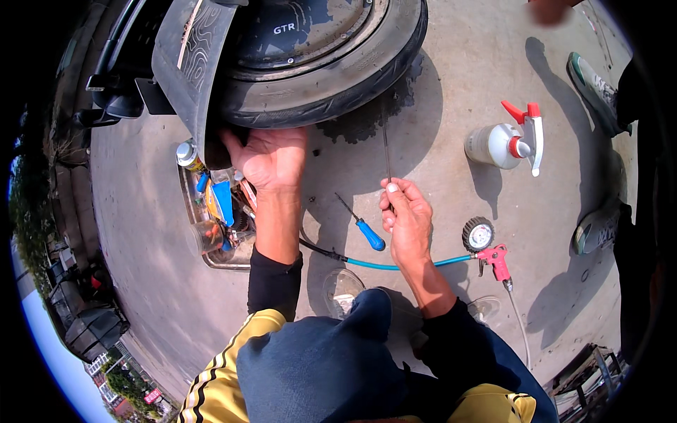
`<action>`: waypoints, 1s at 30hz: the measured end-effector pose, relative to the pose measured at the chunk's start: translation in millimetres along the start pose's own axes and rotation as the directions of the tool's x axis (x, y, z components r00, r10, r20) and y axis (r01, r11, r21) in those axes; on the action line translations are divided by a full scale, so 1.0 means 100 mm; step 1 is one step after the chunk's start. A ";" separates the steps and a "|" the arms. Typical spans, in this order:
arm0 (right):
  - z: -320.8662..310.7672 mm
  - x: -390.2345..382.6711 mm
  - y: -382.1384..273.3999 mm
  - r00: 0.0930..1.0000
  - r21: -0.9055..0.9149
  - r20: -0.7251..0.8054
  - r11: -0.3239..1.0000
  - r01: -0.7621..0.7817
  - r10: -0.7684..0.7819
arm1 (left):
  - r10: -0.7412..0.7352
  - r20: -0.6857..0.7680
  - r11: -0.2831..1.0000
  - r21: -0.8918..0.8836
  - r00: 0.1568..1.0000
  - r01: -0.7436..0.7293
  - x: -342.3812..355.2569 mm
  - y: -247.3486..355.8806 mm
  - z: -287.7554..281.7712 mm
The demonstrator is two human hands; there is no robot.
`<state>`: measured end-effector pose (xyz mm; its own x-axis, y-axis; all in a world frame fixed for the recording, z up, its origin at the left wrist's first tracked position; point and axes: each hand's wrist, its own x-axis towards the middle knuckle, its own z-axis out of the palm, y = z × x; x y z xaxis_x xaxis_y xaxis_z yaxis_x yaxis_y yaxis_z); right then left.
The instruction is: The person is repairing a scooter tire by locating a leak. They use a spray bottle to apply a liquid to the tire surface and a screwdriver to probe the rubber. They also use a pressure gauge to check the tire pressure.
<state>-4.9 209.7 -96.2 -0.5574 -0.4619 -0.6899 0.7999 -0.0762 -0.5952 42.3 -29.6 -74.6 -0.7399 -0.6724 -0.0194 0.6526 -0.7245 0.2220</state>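
Observation:
My left hand [271,158] is palm up beneath the dark tyre [331,99] of a wheel at the top, its thumb out to the side; the fingertips are hidden under the tyre. My right hand [405,211] grips a long thin metal rod [386,148] pointing up toward the tyre's shadow. Between my hands lies a screwdriver [370,235] with a blue handle. A pink inflator gun [497,261] with a round gauge [479,233] and teal hose [388,266] lies right of my right hand.
A crowded tray [226,263] is at left. A white spray bottle [493,146] with red trigger stands at right, near another person's shoes [592,92]. That person's blurred hand [550,10] shows top right. The vehicle's mudguard [183,77] hangs above my left hand.

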 end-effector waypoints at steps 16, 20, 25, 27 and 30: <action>-0.05 0.02 -0.11 1.000 0.033 -0.013 0.999 0.023 -0.022 | -0.416 0.085 0.890 -0.168 0.906 0.424 0.59 -0.76 -0.07; -0.11 0.03 -0.05 0.999 0.025 -0.033 0.999 0.033 -0.032 | -0.487 0.072 0.837 -0.247 0.871 0.488 0.81 -0.89 -0.20; -0.14 0.02 -0.04 0.999 0.040 -0.040 0.999 0.027 -0.026 | -0.521 0.128 0.783 -0.323 0.844 0.532 0.98 -1.03 -0.30; -0.15 0.01 -0.05 0.999 0.051 -0.039 0.998 0.025 -0.023 | -0.515 0.132 0.781 -0.335 0.847 0.527 0.97 -1.03 -0.30; -0.17 0.02 -0.05 0.998 0.053 -0.056 0.998 0.032 -0.029 | -0.513 0.169 0.769 -0.344 0.842 0.538 0.96 -1.03 -0.26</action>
<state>-14.2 223.8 -101.7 -0.5916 -0.4093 -0.6946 0.7926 -0.1379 -0.5939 -91.7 -23.0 -124.6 -0.9850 -0.1688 0.0348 0.1602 -0.9714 -0.1752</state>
